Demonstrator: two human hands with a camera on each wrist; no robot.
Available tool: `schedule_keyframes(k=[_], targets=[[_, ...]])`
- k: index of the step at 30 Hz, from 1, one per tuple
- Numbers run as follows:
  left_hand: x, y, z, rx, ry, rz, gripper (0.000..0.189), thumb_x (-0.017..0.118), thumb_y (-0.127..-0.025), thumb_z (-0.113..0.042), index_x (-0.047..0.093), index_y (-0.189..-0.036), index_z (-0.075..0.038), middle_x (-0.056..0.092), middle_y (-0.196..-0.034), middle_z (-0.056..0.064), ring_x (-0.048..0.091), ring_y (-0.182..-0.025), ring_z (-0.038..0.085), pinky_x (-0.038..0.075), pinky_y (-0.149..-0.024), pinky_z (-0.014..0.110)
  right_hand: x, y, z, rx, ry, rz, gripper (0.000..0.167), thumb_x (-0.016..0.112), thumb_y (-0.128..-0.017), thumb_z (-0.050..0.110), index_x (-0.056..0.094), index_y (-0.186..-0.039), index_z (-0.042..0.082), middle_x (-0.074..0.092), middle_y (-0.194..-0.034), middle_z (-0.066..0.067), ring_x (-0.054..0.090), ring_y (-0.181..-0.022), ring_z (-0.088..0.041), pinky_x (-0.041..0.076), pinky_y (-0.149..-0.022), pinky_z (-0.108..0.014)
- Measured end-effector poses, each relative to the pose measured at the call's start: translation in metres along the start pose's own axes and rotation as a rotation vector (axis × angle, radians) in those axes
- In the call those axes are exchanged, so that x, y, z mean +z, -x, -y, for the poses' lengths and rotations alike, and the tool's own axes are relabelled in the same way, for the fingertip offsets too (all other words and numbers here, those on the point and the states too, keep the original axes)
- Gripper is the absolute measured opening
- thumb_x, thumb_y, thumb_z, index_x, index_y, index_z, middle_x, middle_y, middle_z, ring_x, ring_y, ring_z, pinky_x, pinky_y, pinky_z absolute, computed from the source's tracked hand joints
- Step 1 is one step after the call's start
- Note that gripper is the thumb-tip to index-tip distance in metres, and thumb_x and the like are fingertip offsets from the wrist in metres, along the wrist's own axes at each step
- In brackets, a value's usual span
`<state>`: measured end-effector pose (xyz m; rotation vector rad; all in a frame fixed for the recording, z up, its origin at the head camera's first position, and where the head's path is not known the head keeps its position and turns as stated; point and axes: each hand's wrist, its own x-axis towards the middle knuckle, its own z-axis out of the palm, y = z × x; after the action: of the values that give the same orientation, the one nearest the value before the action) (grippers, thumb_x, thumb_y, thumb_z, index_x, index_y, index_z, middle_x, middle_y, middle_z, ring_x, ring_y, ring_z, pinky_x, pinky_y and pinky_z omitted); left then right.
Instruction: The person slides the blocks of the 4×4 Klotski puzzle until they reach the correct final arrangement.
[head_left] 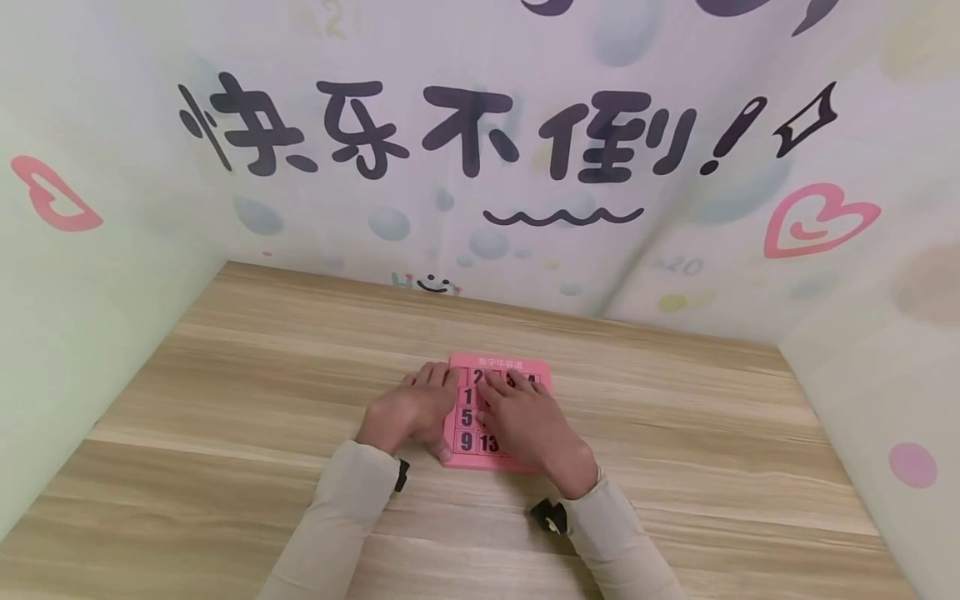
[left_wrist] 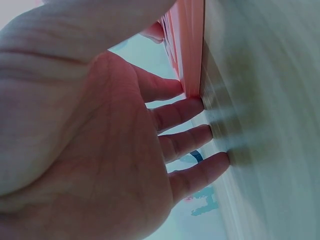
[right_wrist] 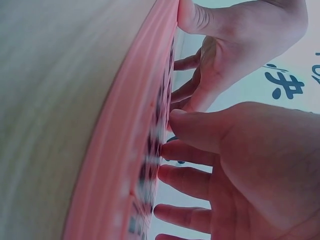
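A pink number sliding puzzle lies flat on the wooden table, with black numerals on its tiles. Numerals 1, 5 and 9 run down its left column; 2 and 4 show in the top row, and 13 at the bottom. My left hand rests along the puzzle's left side, thumb at the near left corner. In the left wrist view its fingers extend to the tabletop and the frame's edge. Spread over the tiles, my right hand touches the upper rows with its fingertips and hides several numerals.
The wooden table spreads around the puzzle on all sides. Behind it hangs a white printed backdrop with large dark characters, and pale walls flank both sides. A black strap is at the right wrist.
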<state>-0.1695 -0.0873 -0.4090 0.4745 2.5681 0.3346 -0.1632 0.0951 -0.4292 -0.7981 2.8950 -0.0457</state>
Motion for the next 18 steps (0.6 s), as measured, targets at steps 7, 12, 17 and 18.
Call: schedule_keyframes(k=[7,12,17,18], targets=[[-0.0005,-0.0004,-0.0005,-0.003,-0.002,0.007,0.122,0.088,-0.068,-0.041,0.016,-0.157,0.002,0.02,-0.161,0.021,0.018,-0.15,0.035,0.018,-0.124,0.05,-0.0004,-0.0001,-0.0008,0.012,0.003,0.007,0.05,0.05,-0.102,0.04,0.05,-0.147,0.017,0.042,-0.156,-0.003,0.037,-0.144,-0.035,0.035,-0.115,-0.058],[-0.0003,-0.0003,-0.0003,0.0,-0.004,0.005,0.122,0.088,-0.068,-0.04,0.016,-0.157,0.002,0.021,-0.161,0.021,0.018,-0.149,0.035,0.018,-0.124,0.05,-0.0023,0.0012,-0.0006,0.016,-0.004,0.012,0.05,0.05,-0.103,0.04,0.051,-0.147,0.016,0.041,-0.156,-0.003,0.037,-0.144,-0.034,0.036,-0.114,-0.058],[-0.0001,-0.0003,-0.0001,0.002,-0.006,0.004,0.122,0.088,-0.068,-0.04,0.016,-0.157,0.002,0.021,-0.161,0.021,0.019,-0.149,0.035,0.018,-0.124,0.05,-0.0037,0.0019,-0.0006,0.018,-0.004,0.017,0.051,0.049,-0.103,0.042,0.051,-0.146,0.015,0.041,-0.156,-0.004,0.037,-0.144,-0.035,0.037,-0.113,-0.059],[0.0001,-0.0004,-0.0001,0.002,-0.006,0.004,0.122,0.088,-0.068,-0.04,0.016,-0.157,0.002,0.021,-0.161,0.021,0.018,-0.149,0.035,0.018,-0.124,0.05,-0.0039,0.0021,-0.0006,0.019,-0.004,0.018,0.051,0.049,-0.103,0.042,0.051,-0.146,0.015,0.042,-0.156,-0.004,0.037,-0.144,-0.035,0.037,-0.113,-0.059]])
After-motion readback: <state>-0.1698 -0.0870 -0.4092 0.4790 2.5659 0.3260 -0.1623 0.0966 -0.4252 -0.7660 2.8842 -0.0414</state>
